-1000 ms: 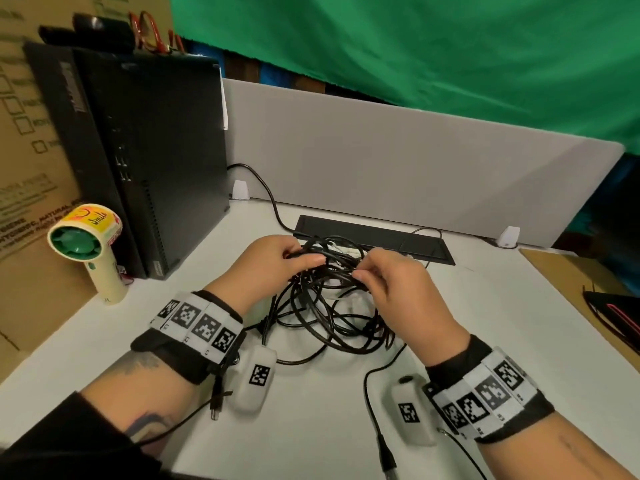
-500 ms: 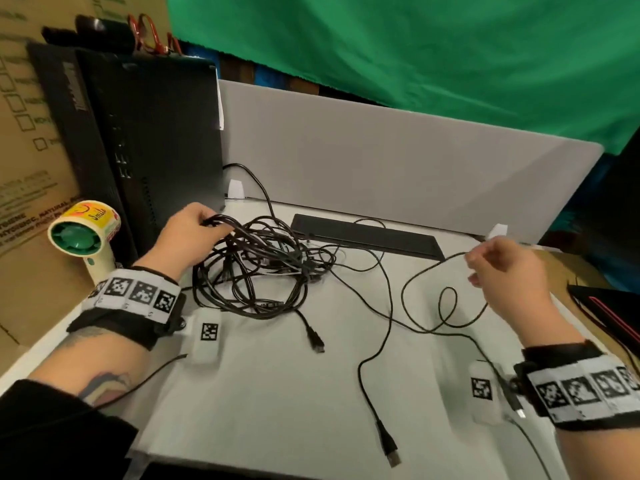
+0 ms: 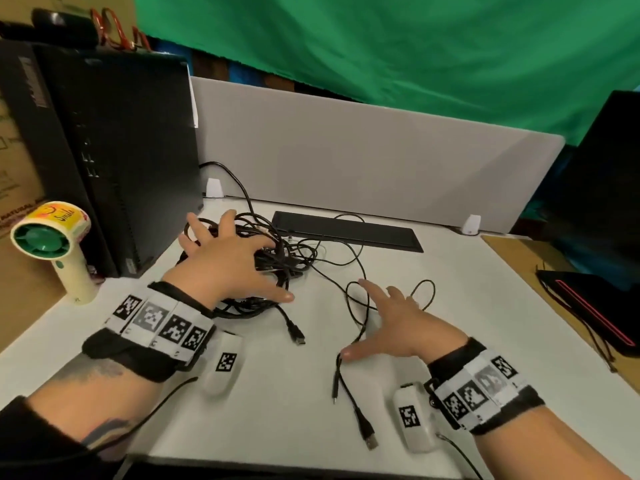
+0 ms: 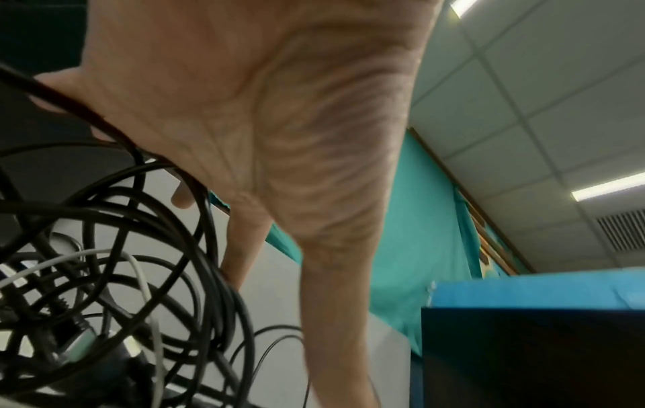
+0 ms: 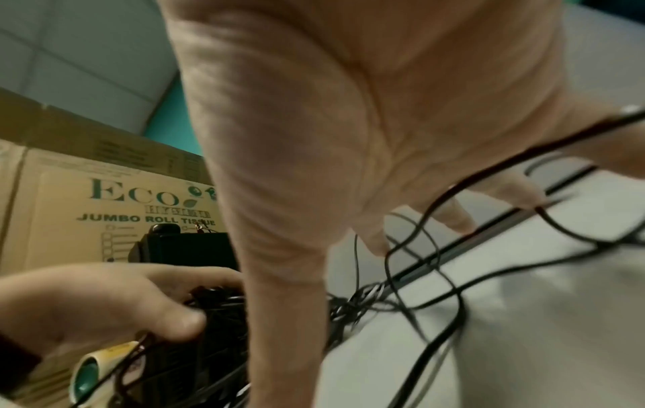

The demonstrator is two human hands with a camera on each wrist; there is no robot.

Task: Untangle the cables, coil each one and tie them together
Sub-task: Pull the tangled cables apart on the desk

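Left hand splayed flat on cable tangle; right hand spread over thin cable.

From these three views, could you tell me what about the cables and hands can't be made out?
- Head view: the left hand covers the cable tangle; the cable count is unclear.
- Left wrist view: the fingertips sink behind cable loops, so contact is hidden.
- Right wrist view: motion blur smears the thin cable under the right hand.
- Head view: the USB plug is too small to identify.

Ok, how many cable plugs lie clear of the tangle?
3: black plug below the left hand, thin plug by the right hand, USB plug nearest you. The tangle may hide more.
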